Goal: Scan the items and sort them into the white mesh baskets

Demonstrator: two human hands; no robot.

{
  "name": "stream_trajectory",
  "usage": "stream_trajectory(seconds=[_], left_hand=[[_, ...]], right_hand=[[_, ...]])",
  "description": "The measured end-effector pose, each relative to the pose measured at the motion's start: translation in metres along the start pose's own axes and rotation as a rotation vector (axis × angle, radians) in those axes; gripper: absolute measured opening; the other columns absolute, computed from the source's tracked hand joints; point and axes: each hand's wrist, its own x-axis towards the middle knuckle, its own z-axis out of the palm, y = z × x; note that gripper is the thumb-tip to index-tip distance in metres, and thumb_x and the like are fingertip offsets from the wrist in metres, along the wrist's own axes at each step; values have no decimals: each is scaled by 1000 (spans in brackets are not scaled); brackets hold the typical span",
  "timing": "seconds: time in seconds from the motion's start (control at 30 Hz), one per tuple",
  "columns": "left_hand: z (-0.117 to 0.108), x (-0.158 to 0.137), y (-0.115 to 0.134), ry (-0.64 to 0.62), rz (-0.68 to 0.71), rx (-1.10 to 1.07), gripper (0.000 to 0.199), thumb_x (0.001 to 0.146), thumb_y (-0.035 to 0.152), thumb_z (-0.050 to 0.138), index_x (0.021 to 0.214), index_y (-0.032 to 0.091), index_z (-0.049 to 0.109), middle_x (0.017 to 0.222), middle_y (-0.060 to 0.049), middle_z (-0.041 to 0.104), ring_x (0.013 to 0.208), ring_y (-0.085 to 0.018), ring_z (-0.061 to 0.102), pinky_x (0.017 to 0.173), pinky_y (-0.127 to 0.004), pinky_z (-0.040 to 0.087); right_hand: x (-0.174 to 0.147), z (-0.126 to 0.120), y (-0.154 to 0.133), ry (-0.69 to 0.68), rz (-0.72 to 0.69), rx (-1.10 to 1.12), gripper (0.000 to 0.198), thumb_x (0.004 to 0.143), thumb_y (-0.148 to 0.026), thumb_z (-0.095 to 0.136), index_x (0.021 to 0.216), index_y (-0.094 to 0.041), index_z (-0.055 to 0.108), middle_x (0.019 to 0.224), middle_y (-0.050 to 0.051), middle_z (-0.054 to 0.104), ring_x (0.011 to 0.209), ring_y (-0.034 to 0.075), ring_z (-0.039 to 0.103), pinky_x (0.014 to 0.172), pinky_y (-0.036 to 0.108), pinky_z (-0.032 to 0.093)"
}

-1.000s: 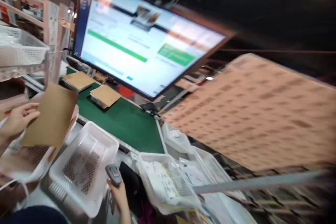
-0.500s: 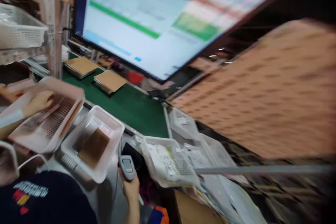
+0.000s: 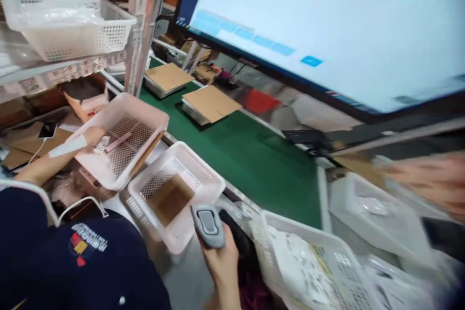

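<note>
My left hand (image 3: pixel 95 136) reaches into a pinkish-white mesh basket (image 3: pixel 160 115), its fingers closed at a small clear packet with a printed white label (image 3: pixel 101 146). Some of the fingertips are hidden. A slim pink stick-like item (image 3: pixel 119 142) lies on the mesh beside that packet. My right hand (image 3: pixel 223 254) is wrapped round a grey handheld barcode scanner (image 3: pixel 208 225). The scanner is just right of a second white basket (image 3: pixel 210 181), which has a brown cardboard piece (image 3: pixel 172 199) in its bottom.
A green-topped conveyor or bench (image 3: pixel 250 160) runs behind the baskets and carries two cardboard-topped stacks (image 3: pixel 210 101). Above it hangs a large monitor (image 3: pixel 290 53). At right stands a basket of white packets (image 3: pixel 301 261). A white basket (image 3: pixel 76 34) sits on the left shelf.
The view has swung left and down, so everything appears further right. My left hand is now beside the labelled packet in the basket. My right hand still holds the scanner.
</note>
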Motion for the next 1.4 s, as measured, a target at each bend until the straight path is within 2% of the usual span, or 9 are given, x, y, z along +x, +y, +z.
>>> stream_trajectory(seconds=[0.13,0.27,0.37,0.47,0.57,0.67,0.93,1.2,1.4], left_hand=[[-43,9,22,86,67,162,10,94,26,68,91,16,69,96,-11,73,104,-34,68,97,-45,54],[-71,12,82,149,288,-51,30,89,49,67,93,21,61,95,-8,70,94,-28,65,87,-39,53],[-59,4,149,9,534,-351,44,84,63,71,94,21,59,89,-5,68,82,-25,64,78,-36,54],[-30,-3,209,-335,696,-506,49,92,69,66,97,21,56,86,-4,66,72,-22,66,67,-34,57],[-3,0,248,-598,758,-528,46,100,65,59,90,21,52,80,-3,59,64,-19,65,52,-27,53],[12,9,270,-652,756,-479,40,102,56,58,87,19,56,85,-5,60,69,-18,66,52,-25,55],[44,16,281,-730,759,-414,30,100,45,63,88,17,65,89,-9,71,76,-21,65,65,-26,51],[65,15,268,-707,648,-294,25,102,36,59,102,16,73,95,-12,78,80,-26,73,75,-32,56],[30,29,212,-86,715,-269,59,103,41,67,156,14,61,158,-21,66,145,-39,65,126,-49,49]], right_hand=[[-2,-3,-34,-101,-147,-148,46,81,-32,64,121,-16,81,124,17,77,110,33,78,92,41,66],[-9,1,-85,-76,-163,-245,57,81,-21,61,137,-18,75,129,14,73,110,30,77,89,37,64],[-12,10,-115,-135,-225,-238,67,86,-18,61,152,-19,68,129,13,71,110,29,75,88,35,63],[-18,17,-131,-170,-210,-278,73,88,-19,61,161,-18,61,129,12,70,110,30,75,85,34,62],[-26,17,-139,-208,-85,-388,76,88,-17,58,164,-16,58,134,14,69,109,31,75,83,35,60],[-31,14,-143,-244,38,-497,79,90,-16,57,169,-14,54,144,17,66,113,33,76,85,39,60],[-23,17,-147,-374,192,-591,84,92,-11,59,175,-13,46,147,17,63,116,35,75,91,43,60],[-36,30,-104,-356,141,-462,77,91,-17,61,167,-19,56,140,15,67,110,33,75,82,38,55],[-60,19,-56,-184,176,-267,53,87,-25,62,138,-19,73,120,12,71,105,31,74,83,37,55]])
